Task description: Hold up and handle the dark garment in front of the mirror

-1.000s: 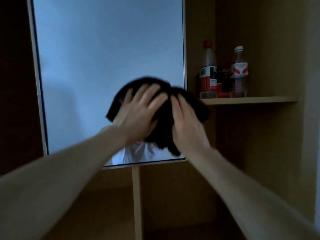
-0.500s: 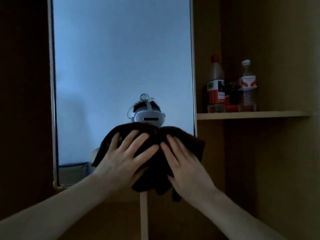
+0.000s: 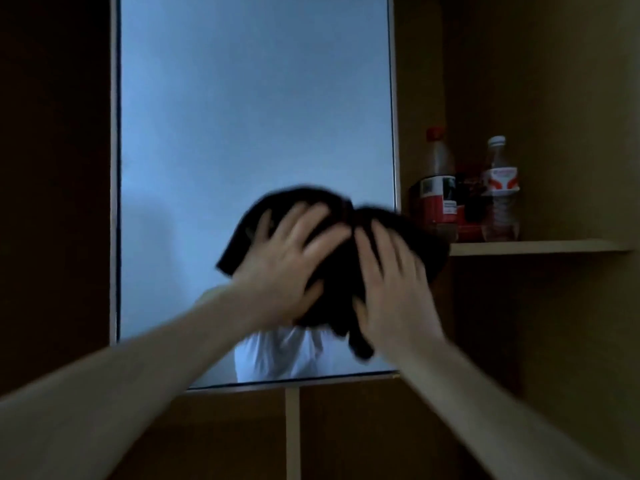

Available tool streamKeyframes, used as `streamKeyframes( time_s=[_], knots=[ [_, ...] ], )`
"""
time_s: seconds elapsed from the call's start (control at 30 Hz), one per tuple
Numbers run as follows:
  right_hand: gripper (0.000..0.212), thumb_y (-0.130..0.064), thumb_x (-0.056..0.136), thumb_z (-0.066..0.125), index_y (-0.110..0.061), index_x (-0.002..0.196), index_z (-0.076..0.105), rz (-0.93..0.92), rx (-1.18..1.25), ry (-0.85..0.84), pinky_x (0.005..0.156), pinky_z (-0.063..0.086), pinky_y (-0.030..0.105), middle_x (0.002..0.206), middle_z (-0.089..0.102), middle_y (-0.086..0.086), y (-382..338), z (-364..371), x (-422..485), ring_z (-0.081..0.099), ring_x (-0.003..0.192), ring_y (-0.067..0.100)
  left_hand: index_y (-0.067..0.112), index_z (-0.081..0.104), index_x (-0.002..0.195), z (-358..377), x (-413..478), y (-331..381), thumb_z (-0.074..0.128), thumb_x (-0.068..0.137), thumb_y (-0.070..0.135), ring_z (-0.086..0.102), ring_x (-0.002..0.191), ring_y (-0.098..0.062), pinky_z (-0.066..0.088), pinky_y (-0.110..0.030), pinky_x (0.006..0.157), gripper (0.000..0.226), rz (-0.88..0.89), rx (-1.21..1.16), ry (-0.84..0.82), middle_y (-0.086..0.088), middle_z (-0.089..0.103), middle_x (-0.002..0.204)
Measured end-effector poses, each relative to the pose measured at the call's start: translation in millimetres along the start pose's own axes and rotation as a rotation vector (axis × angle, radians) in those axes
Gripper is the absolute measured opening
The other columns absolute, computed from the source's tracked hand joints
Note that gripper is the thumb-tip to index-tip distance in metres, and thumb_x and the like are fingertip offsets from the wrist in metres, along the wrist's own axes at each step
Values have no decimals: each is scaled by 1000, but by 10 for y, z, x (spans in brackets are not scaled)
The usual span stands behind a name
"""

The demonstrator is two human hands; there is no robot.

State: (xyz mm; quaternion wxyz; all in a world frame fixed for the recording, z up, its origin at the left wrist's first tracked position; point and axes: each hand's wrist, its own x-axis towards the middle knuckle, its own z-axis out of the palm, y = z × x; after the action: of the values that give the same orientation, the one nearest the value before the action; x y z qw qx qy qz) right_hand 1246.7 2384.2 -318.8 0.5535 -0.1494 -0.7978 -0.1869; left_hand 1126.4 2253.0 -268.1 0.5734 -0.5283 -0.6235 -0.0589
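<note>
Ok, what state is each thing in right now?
Cloth: bunched, pressed flat against the mirror.
Left hand: fingers spread, pressing the cloth.
Right hand: fingers straight, pressing the cloth.
Mirror: upright, partly covered.
Red-cap bottle: upright, capped, on shelf.
White-cap bottle: upright, capped.

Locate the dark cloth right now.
Head view, centre: the dark cloth is pressed against the mirror's lower right part under the left hand and right hand, left of the shelf.
</note>
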Motion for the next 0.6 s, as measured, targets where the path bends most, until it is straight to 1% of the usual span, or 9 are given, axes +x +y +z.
streamKeyframes(
  time_s=[0.07,0.13,0.2,0.27,0.33,0.43,0.5,0.57,0.6],
  knots=[
    [66,-36,86,49,-4,141,32,15,-1,-63,99,39,52,144,38,21,-119,112,-616,38,129,38,27,38,135,163,-425,234,41,74,42,34,128,-35,32,-64,98,63,129,9,-30,-10,36,139],
    [63,-34,86,43,-2,139,33,-11,1,-153,94,45,52,140,43,23,-184,151,-984,41,125,38,28,40,134,243,-680,363,40,80,41,34,128,-33,26,-58,104,56,248,11,-41,-8,37,138],
    [63,-30,84,56,-1,136,35,-29,3,-187,91,49,49,135,49,24,-133,122,-940,48,120,39,28,41,133,223,-616,299,38,83,41,37,127,-32,27,-57,104,52,308,6,-33,-7,38,136],
    [65,-23,80,67,1,134,38,-19,-50,-135,89,49,48,132,52,25,-28,53,-601,53,115,39,28,41,133,158,-319,157,40,80,41,41,127,-34,34,-61,99,54,274,33,-19,-9,43,136],
    [58,-19,85,60,2,136,41,0,-105,-51,90,48,47,133,50,24,62,-101,-87,52,116,39,26,39,133,17,61,6,40,77,41,45,127,-36,35,-65,94,58,148,24,-22,-13,47,138],
    [61,-22,90,51,-2,144,31,18,-142,-38,95,41,46,143,40,20,47,-342,459,42,123,37,25,36,136,-196,446,-107,33,76,42,38,133,-34,30,-65,99,63,-21,-16,-61,-11,40,144],
    [63,-24,89,49,-2,145,29,62,-139,-49,95,41,46,143,40,20,-28,-339,388,42,121,37,24,39,135,-192,415,-72,35,74,40,37,133,-33,30,-64,101,63,-5,-20,-27,-11,40,143],
    [64,-23,80,55,3,137,42,96,-124,-130,85,49,47,132,51,24,-137,-247,-43,52,109,39,24,43,130,-62,122,68,41,71,37,42,129,-33,33,-62,100,60,97,-19,-11,-11,47,137],
    [64,-21,74,63,6,131,48,96,-101,-176,79,52,46,124,57,26,-184,-174,-343,57,102,40,25,45,129,26,-93,180,46,71,37,44,128,-33,34,-62,99,60,155,-21,-24,-11,50,135]
  ],
)
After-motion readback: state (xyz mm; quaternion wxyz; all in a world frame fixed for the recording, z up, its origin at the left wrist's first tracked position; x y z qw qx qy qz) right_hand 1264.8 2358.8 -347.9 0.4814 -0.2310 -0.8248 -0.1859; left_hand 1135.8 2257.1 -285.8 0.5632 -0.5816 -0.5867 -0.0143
